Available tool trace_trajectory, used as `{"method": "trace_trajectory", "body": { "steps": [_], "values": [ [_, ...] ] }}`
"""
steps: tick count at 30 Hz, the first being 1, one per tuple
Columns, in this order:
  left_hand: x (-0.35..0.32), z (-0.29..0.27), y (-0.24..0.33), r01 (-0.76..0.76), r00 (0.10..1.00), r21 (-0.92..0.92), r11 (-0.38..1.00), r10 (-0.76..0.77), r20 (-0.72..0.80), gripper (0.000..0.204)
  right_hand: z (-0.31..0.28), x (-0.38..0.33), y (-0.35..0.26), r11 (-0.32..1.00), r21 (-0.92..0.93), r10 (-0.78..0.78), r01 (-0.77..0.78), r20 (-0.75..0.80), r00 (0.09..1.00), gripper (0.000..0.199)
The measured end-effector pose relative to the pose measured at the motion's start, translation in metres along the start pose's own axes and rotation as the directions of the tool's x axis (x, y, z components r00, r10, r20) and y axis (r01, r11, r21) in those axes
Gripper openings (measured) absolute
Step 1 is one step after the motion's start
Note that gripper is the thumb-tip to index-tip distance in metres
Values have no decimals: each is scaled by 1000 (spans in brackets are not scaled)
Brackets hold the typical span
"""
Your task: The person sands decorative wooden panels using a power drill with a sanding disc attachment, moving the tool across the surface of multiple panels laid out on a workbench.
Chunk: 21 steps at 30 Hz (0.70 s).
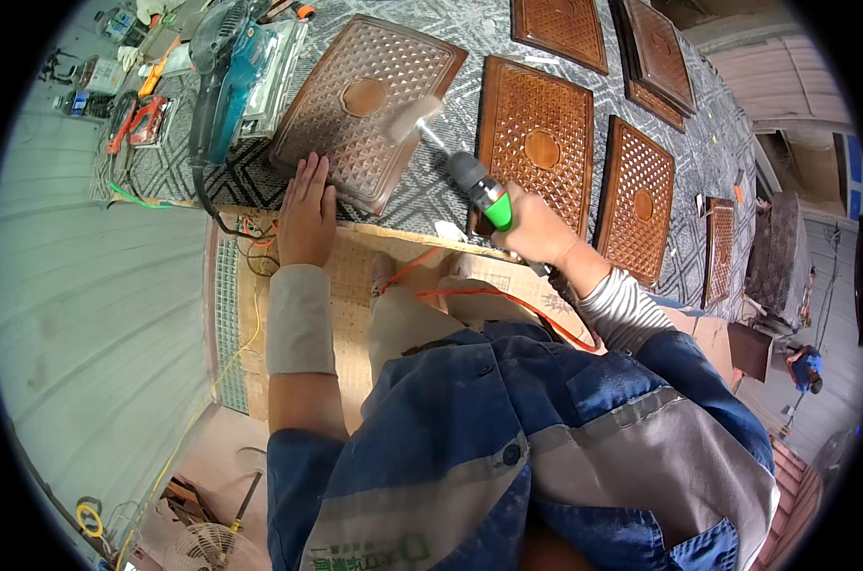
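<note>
My right hand point(536, 228) grips a black and green power drill point(484, 190). A pale round brush or sanding head point(414, 120), blurred, is on its shaft, over the right side of a carved wooden panel point(355, 81). That panel has a raised diamond pattern and a plain round spot in its middle; its surface looks dull and dusty. With fingers stretched out, my left hand point(307, 211) lies flat on the panel's near left corner. A glossier brown panel point(538, 105) of the same pattern rests to the right of the drill.
More carved panels point(638, 195) lie on the patterned grey cloth point(426, 186) of the table. A teal and black power sander point(236, 81) stands at left, its cable point(205, 195) hanging over the table edge. An orange cord point(507, 297) runs by my legs. A person point(804, 369) is far right.
</note>
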<state>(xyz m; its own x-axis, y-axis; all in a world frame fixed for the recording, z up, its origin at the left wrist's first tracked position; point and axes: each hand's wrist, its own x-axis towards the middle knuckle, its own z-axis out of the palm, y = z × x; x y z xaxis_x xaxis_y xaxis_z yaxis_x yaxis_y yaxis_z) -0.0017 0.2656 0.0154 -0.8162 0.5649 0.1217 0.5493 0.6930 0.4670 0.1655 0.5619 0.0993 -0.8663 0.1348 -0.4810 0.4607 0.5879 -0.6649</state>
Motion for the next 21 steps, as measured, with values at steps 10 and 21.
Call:
{"method": "trace_trajectory", "body": {
  "steps": [10, 21],
  "values": [
    [-9, 28, -3, -5, 990, -89, 996, -8, -144, 44, -10, -18, -6, 985, -161, -35, 55, 126, 991, 58],
    [-5, 36, 0, 60, 976, -118, 991, -83, -201, 41, 3, 11, -3, 966, -181, -126, 185, 292, 948, 53]
  ]
}}
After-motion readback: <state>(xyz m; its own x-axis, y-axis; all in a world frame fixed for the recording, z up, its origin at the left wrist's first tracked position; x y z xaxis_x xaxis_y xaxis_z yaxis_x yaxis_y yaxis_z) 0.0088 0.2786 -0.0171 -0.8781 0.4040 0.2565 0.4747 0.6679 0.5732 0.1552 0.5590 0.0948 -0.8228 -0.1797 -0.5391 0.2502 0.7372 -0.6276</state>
